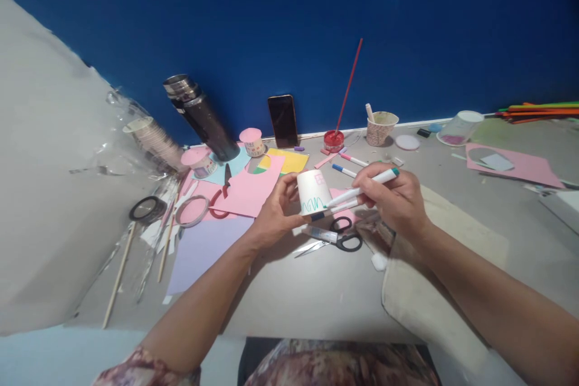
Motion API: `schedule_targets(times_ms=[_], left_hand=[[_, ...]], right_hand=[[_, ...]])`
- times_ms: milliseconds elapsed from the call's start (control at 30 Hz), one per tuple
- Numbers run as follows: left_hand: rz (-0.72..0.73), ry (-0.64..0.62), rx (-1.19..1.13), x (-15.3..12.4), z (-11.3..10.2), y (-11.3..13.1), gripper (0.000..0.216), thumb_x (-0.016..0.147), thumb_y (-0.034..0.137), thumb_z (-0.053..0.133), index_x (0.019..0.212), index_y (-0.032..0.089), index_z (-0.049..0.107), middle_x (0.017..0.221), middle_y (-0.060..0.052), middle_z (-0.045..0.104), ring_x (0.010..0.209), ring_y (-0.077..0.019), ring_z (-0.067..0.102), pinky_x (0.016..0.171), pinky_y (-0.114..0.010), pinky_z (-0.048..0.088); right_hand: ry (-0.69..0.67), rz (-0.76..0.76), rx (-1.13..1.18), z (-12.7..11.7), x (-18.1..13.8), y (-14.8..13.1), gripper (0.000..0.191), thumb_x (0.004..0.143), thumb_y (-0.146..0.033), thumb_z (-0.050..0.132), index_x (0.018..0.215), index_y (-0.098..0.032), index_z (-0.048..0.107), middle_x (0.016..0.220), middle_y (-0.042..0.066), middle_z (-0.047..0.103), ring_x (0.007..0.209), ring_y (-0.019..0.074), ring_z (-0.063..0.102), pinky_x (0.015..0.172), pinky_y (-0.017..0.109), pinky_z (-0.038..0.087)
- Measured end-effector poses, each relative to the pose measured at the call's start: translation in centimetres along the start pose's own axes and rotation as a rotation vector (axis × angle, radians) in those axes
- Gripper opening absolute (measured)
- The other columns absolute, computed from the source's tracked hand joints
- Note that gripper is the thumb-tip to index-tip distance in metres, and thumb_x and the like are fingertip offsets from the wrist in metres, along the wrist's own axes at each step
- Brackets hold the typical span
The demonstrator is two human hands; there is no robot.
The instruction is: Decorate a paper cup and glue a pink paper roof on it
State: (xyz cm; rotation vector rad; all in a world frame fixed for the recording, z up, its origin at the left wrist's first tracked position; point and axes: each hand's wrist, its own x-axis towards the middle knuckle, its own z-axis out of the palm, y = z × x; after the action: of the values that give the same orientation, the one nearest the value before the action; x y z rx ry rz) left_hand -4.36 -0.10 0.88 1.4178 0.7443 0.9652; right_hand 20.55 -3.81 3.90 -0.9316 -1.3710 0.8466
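Observation:
My left hand (283, 208) is closed around a white paper cup (312, 184), turned upside down and lifted over the table. Pink marks show on the cup, with green wavy lines along its rim. My right hand (395, 196) grips a white felt-tip marker (364, 189) with a green end, its tip touching the cup at the green lines. Just under this marker is a second white pen with a dark cap (318, 216); whether my right hand also holds it I cannot tell. Below the cup lie black-handled scissors (348, 243) and a glue tube (322, 234).
At left stand a dark flask (203, 117), stacked paper cups (154, 142) and tape rolls (192, 211). Pink paper (248, 190) and lilac paper (203, 253) spread nearby. A phone (283, 120), red pot (333, 141) and patterned cup (381, 129) line the blue wall. A cloth (443, 253) lies right.

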Motion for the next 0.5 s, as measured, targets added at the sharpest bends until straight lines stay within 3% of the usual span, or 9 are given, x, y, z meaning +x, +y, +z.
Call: schedule_targets(times_ms=[167, 500], left_hand=[[-0.011, 0.004, -0.043, 0.05, -0.08, -0.14, 0.073, 0.07, 0.02, 0.093, 0.132, 0.033, 0.056, 0.153, -0.006, 0.056, 0.151, -0.0324, 0.044, 0.127, -0.053, 0.034], [-0.047, -0.006, -0.163, 0.03, 0.47, 0.07, 0.073, 0.069, 0.018, 0.093, 0.129, 0.031, 0.053, 0.145, -0.005, 0.061, 0.145, -0.0319, 0.05, 0.116, -0.047, 0.045]], right_hand=[[0.039, 0.006, 0.039, -0.03, 0.2, 0.12, 0.021, 0.094, -0.037, 0.072, 0.08, -0.021, 0.074, 0.062, -0.001, 0.066, 0.052, 0.0134, 0.056, 0.05, 0.027, 0.044], [0.063, 0.042, 0.17, -0.01, 0.49, 0.3, 0.022, 0.092, -0.039, 0.075, 0.081, -0.02, 0.075, 0.062, 0.0, 0.067, 0.053, 0.0124, 0.055, 0.051, 0.025, 0.044]])
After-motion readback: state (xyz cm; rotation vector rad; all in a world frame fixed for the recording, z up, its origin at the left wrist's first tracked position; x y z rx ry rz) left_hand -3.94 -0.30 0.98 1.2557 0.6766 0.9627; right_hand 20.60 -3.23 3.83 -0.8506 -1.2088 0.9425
